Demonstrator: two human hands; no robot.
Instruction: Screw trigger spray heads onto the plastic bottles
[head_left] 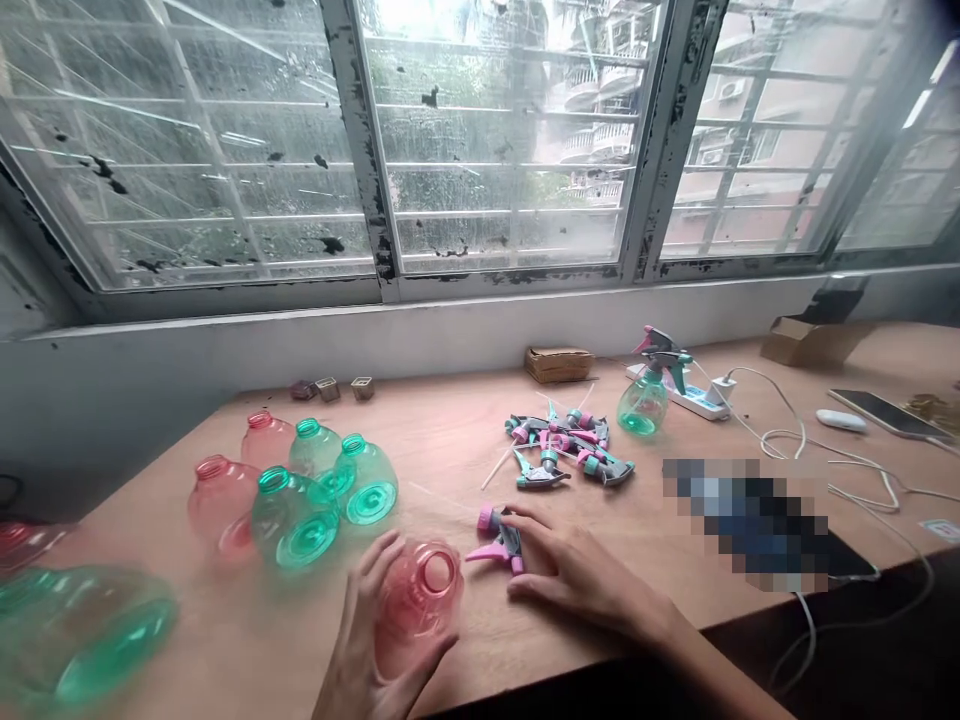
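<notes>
My left hand (367, 640) is wrapped round a pink clear plastic bottle (416, 600) lying near the table's front edge, its open neck pointing up and away. My right hand (577, 575) rests on a pink and grey spray trigger head (499, 540) just right of the bottle, fingers curled over it. Behind it lies a pile of several more trigger heads (566, 450) with thin white dip tubes. An assembled green spray bottle (646, 395) stands upright at the back.
Several empty green and pink bottles (300, 490) lie at the left, more at the left edge (75, 630). A white power strip (697, 400), cables, a phone (889, 412), a white case (840, 420) and a cardboard box (806, 340) occupy the right. Windows run behind the wooden table (450, 430).
</notes>
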